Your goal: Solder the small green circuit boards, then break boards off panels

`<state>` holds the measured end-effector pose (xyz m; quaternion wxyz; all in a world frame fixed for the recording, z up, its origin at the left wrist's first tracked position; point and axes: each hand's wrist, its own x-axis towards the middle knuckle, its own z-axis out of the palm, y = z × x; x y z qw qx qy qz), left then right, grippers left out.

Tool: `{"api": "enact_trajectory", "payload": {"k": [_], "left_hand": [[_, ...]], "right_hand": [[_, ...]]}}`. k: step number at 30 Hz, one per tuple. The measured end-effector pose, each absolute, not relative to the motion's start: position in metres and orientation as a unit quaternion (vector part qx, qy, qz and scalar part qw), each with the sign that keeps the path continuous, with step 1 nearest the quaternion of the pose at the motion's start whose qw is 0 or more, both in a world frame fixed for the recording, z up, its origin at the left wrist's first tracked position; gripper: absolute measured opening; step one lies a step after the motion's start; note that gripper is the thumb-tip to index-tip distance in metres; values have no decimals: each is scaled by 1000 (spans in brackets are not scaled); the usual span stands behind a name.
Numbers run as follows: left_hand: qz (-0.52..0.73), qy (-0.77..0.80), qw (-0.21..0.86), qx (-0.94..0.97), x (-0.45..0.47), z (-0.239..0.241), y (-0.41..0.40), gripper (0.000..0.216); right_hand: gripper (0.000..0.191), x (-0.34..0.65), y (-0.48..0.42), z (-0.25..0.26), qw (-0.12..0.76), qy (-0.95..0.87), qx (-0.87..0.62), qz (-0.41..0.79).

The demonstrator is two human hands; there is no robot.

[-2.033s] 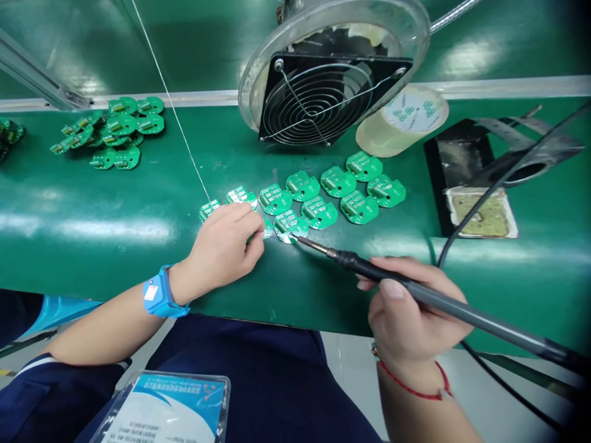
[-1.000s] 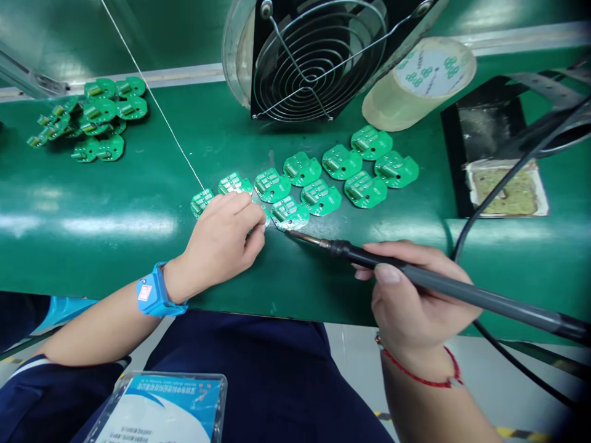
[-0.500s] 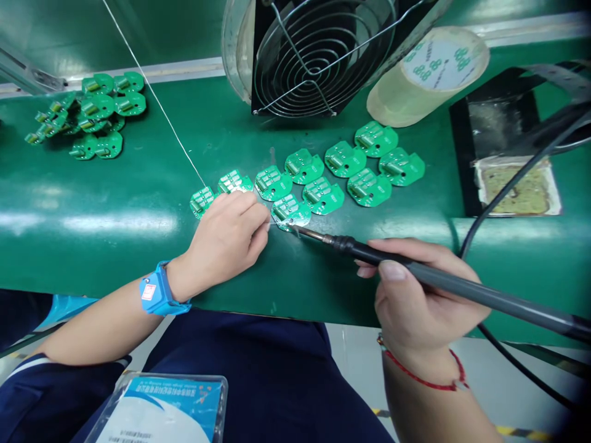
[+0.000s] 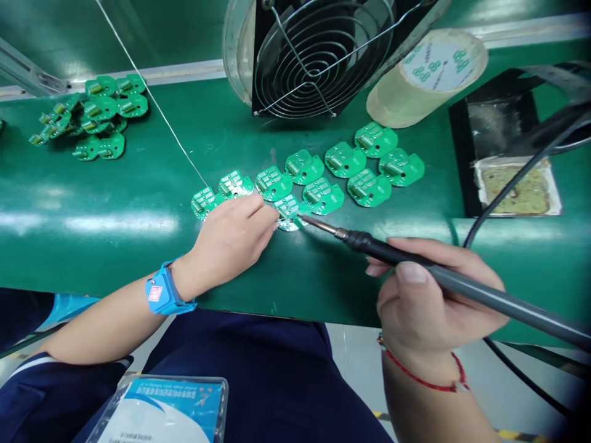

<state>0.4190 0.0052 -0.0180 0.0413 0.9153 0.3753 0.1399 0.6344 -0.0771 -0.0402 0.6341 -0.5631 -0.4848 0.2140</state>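
Note:
My left hand [image 4: 237, 232] is closed, its fingertips pinched at the left edge of a green circuit board [image 4: 292, 225]. A thin solder wire [image 4: 148, 91] slopes down from the upper left and passes behind this hand; the end within the fingers is hidden. In my right hand [image 4: 436, 301] is a soldering iron [image 4: 360, 241], gripped like a pen. Its metal tip points left and lies over the right part of that same board. Two more boards, one of them a board [image 4: 203, 202] at the row's left end, lie partly behind my left hand.
Several boards [image 4: 369, 187] continue the double row to the right. A heap of boards [image 4: 99, 109] lies at the back left. Behind the row stand a fan [image 4: 310, 74] and a tape roll [image 4: 425, 80]. A soldering-iron stand with a sponge [image 4: 517, 187] is at right, crossed by a black cable [image 4: 508, 187].
The soldering iron's tip has moved slightly right and up across the board. My left hand has shifted a little right, and the wire stretch at its fingertips no longer shows.

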Motion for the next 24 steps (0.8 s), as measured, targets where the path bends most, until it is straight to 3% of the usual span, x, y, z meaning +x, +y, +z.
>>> {"api": "enact_trajectory", "payload": {"k": [3, 9, 18, 24], "left_hand": [[176, 387, 100, 900, 416, -11, 9, 18], [239, 422, 198, 852, 417, 6, 33, 15], [169, 432, 36, 885, 437, -16, 51, 16], [168, 455, 13, 874, 439, -24, 51, 16]], "right_hand": [[17, 635, -70, -39, 661, -463, -560, 189], [18, 649, -44, -25, 620, -509, -563, 200], [11, 660, -16, -38, 609, -531, -551, 210], [10, 657, -18, -44, 607, -525, -550, 231]]}}
